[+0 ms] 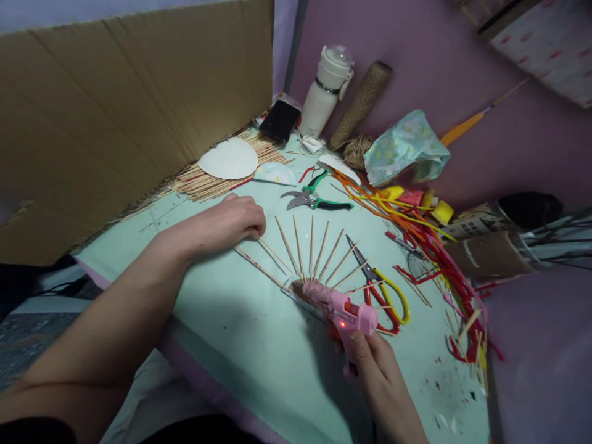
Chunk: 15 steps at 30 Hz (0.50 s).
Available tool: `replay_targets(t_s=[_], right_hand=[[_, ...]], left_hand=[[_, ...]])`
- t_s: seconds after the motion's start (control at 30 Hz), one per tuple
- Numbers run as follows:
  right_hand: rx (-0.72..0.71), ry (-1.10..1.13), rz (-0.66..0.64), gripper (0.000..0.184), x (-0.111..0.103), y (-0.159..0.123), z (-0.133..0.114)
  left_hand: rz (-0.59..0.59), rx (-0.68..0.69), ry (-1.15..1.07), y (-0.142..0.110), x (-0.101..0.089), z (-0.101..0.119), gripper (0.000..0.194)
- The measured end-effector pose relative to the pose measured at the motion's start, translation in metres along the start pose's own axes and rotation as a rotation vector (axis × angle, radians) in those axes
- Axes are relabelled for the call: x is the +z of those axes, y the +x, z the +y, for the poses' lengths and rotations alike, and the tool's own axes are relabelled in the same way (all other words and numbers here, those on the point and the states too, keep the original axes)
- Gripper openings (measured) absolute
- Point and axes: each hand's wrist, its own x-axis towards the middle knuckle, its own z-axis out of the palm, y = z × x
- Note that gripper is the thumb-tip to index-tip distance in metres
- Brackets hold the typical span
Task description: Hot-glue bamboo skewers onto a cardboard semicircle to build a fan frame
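My right hand (372, 361) is wrapped round a pink hot glue gun (340, 308) with a small red light lit on its side. The gun's nozzle end points away to the left, over the base of a fan of thin wooden sticks (312, 246) spread on the table. My left hand (240, 219) is closed, its fingertips pinching the outer end of a thin wooden stick (274, 254) at the fan's left side. Another stick (252, 262) with reddish marks lies just below it. Scissors (382, 287) with red and yellow handles rest partly under the fan's right-hand sticks.
Green-handled pruning shears (317, 198) lie beyond the fan. Behind them are a white paper oval (229, 158), a heap of wooden sticks (208, 185), a phone (280, 121) and a white bottle (324, 92). Orange and red pipe cleaners (398, 213) line the right. A cardboard panel (139, 92) stands left.
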Motion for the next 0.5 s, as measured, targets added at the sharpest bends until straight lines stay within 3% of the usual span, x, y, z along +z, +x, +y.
replay_targets(t_s=[0.13, 0.3, 0.5], right_hand=[[0.017, 0.012, 0.005, 0.069, 0.006, -0.001, -0.012], [0.043, 0.019, 0.115, 0.07, 0.018, -0.006, -0.027], [-0.009, 0.002, 0.078, 0.067, 0.018, -0.003, -0.017]], left_hand=[[0.021, -0.018, 0.022, 0.0, 0.001, -0.002, 0.018], [0.041, -0.001, 0.031, 0.0, 0.001, -0.003, 0.022], [0.008, -0.023, 0.028, 0.0, -0.001, -0.001, 0.022]])
